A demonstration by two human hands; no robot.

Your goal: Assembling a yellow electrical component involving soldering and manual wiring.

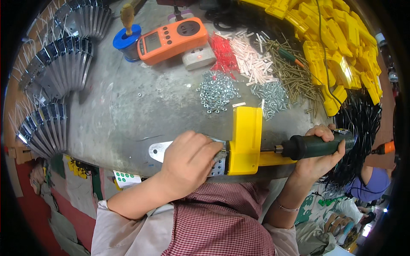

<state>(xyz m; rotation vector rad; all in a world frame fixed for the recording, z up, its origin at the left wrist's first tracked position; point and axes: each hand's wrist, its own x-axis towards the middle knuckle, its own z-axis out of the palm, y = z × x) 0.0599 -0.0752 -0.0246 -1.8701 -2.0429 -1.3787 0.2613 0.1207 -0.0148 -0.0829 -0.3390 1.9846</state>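
My right hand (325, 147) is wrapped round a dark green power screwdriver (309, 146), held level. Its bit points left into a yellow plastic housing (245, 141) with an upright block and a handle-like arm. A metal plate (157, 152), silvery and rounded at its left tip, extends from the other side of the housing. My left hand (190, 162) lies over this plate, fingers closed on its perforated part (218, 167) beside the housing. Something small and grey shows at those fingertips; I cannot make out what it is. The screw tip is hidden inside the housing.
Beyond the housing lie piles of nuts (217, 91), short screws (271, 96), long screws (294, 77), white sleeves (252, 59) and red pieces (223, 51). Yellow housings (337, 38) fill the far right, black cables (361, 128) below. Fanned metal plates (60, 64) stand left; an orange meter (173, 40) sits behind.
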